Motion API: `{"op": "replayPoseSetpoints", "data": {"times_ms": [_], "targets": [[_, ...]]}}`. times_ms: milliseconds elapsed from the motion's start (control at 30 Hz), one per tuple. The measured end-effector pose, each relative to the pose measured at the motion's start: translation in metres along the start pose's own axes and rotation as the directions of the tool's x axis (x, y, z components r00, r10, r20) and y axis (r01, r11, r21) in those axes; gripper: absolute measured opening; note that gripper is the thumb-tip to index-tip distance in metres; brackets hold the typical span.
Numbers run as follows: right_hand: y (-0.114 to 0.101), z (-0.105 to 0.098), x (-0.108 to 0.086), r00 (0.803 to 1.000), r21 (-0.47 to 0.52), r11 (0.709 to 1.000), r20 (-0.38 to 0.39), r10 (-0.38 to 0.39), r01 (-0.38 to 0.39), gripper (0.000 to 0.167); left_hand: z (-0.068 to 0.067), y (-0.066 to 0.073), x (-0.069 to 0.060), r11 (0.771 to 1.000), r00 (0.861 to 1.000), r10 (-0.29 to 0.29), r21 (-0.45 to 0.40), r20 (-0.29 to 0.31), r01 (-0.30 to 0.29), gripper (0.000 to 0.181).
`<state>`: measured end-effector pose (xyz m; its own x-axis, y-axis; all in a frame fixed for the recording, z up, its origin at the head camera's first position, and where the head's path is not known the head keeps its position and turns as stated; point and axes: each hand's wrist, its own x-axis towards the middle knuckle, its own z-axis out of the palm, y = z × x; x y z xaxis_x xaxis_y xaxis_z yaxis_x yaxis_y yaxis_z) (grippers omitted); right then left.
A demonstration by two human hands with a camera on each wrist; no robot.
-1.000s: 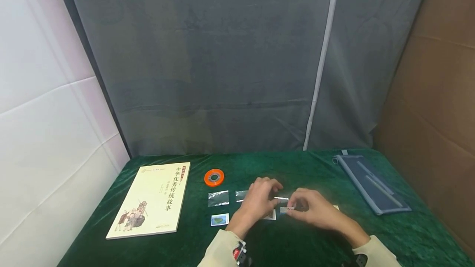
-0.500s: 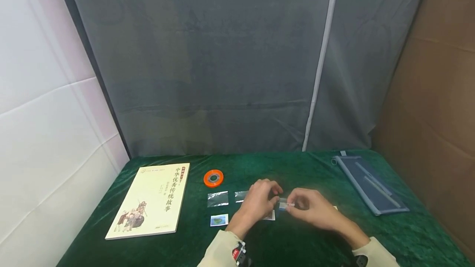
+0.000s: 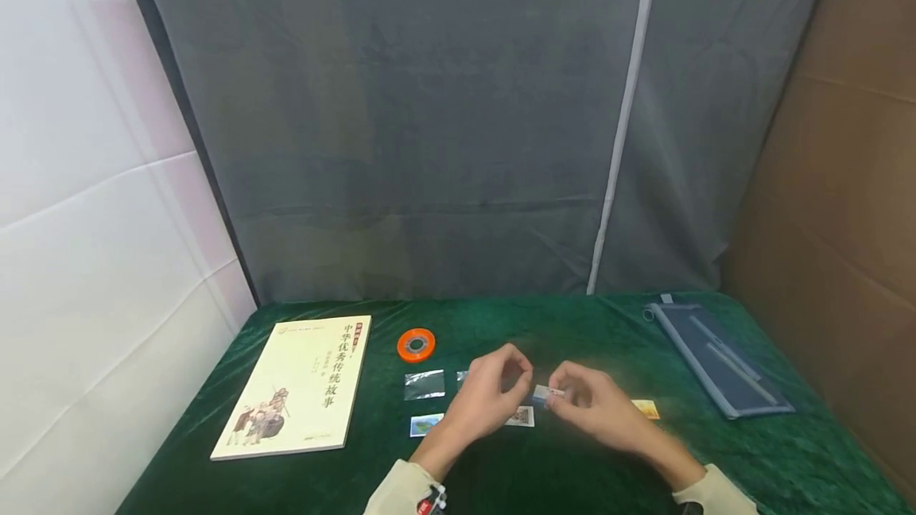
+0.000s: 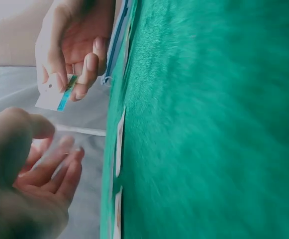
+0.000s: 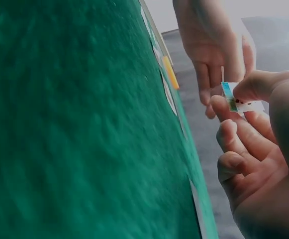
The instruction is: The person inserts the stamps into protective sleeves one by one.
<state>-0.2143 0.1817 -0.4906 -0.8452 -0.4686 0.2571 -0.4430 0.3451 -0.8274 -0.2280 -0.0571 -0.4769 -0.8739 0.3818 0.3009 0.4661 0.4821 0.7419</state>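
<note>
My right hand (image 3: 601, 408) pinches a small postage stamp (image 4: 54, 95), white with a blue strip, between thumb and fingers. To its left, my left hand (image 3: 488, 396) is raised with thumb and fingers curled toward each other. A faint, see-through film (image 4: 63, 145), seemingly a small clear plastic sleeve, shows between them; most of it is hard to make out. Beneath and beside the left hand lie a stamp (image 3: 522, 417) and a partly hidden clear sleeve (image 3: 461, 377). Another clear sleeve (image 3: 425, 385) lies further left, above a blue-green stamp (image 3: 425, 425).
A yellow stamp (image 3: 646, 408) lies right of the right hand on the green cloth (image 3: 558, 475). An orange ring-shaped roll (image 3: 416, 346) sits farther back. A cream book (image 3: 293, 388) lies at left, and a blue zip pouch (image 3: 719, 360) at right.
The clear sleeve between the hands has left its spot on the cloth. My left hand has drawn slightly left and up, apart from the right, which still pinches the stamp.
</note>
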Motion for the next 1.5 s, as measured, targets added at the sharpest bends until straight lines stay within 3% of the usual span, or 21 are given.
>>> {"op": "replayPoseSetpoints", "data": {"times_ms": [200,433,567,767,867,1067,1233,1500], "targets": [[-0.002,0.015,-0.002,1.0,0.12,0.993,-0.004,0.004,-0.004,0.007,-0.007,0.0,-0.023,0.984,0.995,-0.085,-0.159,-0.052,0.075,0.01],[-0.005,0.026,-0.005,0.995,0.239,0.969,-0.06,0.08,-0.063,0.012,-0.009,0.001,-0.04,0.943,0.981,-0.177,-0.299,-0.079,0.146,0.012],[-0.005,0.027,-0.007,0.985,0.299,0.949,-0.101,0.138,-0.102,0.014,-0.005,-0.002,-0.043,0.921,0.975,-0.209,-0.352,-0.08,0.168,0.014],[0.0,0.03,-0.01,0.964,0.387,0.915,-0.177,0.197,-0.116,0.014,-0.002,-0.007,-0.045,0.912,0.964,-0.249,-0.359,-0.093,0.201,0.013],[0.003,0.03,-0.011,0.966,0.411,0.908,-0.195,0.171,-0.079,0.012,-0.002,-0.008,-0.045,0.903,0.962,-0.261,-0.373,-0.078,0.215,0.014],[0.007,0.029,-0.013,0.985,0.451,0.892,-0.158,0.062,0.017,0.009,0.001,-0.006,-0.046,0.873,0.965,-0.26,-0.434,-0.035,0.22,0.015],[0.008,0.029,-0.013,0.983,0.46,0.887,-0.175,0.049,0.038,0.009,0.003,-0.004,-0.046,0.85,0.969,-0.246,-0.482,-0.01,0.211,0.014],[0.008,0.029,-0.014,0.987,0.481,0.875,-0.158,0.031,0.049,0.01,0.003,-0.005,-0.046,0.853,0.968,-0.249,-0.48,-0.031,0.204,0.015]]}}
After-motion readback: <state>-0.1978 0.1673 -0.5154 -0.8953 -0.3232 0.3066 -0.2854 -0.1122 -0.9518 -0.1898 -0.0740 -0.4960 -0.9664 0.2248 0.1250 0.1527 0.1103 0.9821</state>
